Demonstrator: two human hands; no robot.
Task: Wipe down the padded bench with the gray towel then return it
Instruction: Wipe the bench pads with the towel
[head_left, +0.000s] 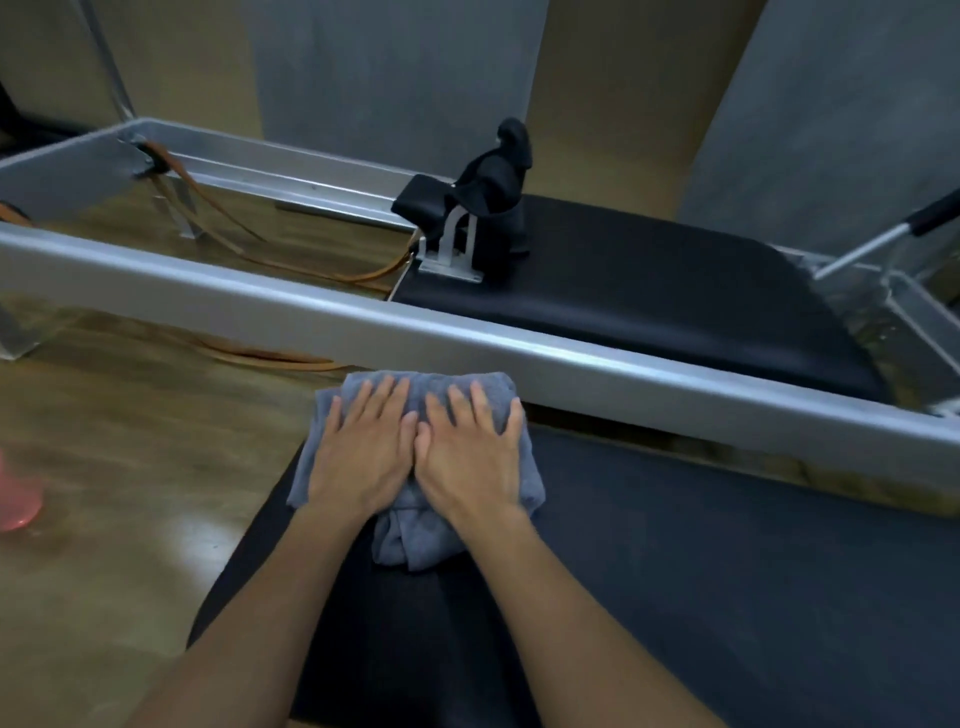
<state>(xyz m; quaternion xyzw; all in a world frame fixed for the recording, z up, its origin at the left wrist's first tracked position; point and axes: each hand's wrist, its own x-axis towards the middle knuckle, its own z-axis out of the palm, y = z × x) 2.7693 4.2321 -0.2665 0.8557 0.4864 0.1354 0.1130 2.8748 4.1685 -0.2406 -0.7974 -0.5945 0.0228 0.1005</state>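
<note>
The gray towel (395, 540) lies bunched at the far left corner of the dark padded bench (701, 571) right in front of me. My left hand (363, 452) and my right hand (470, 452) press flat on top of the towel, side by side, thumbs touching, fingers spread and pointing away from me. The towel's far edge reaches the bench's end, close to a silver metal rail. Both forearms stretch over the bench's dark surface.
A silver metal frame rail (571, 364) runs just beyond the bench, part of a second machine with a black padded carriage (675, 291) and shoulder rests (488, 208). Brown straps (218, 218) lie inside that frame. A pink object (15, 499) sits on the wooden floor at left.
</note>
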